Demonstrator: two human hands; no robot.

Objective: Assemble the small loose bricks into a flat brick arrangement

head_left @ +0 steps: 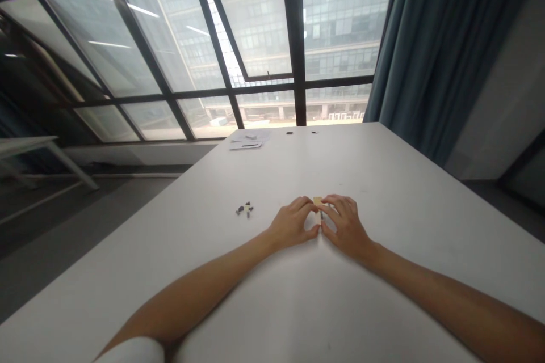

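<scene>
A white table bears loose sheets of paper at its far left corner and, near its far edge, a small dark disc and a dark scrap too small to identify. Behind stands a dark-framed window wall, one sash ajar, facing a multi-storey building. A blue-grey curtain hangs right; a second table stands left.

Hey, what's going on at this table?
A person is handling a small, yellowish item at the white table. The left hand and right hand meet around it, fingertips close together; it is too covered to identify. Some little dark and pale pieces lie beyond the left forearm.
</scene>
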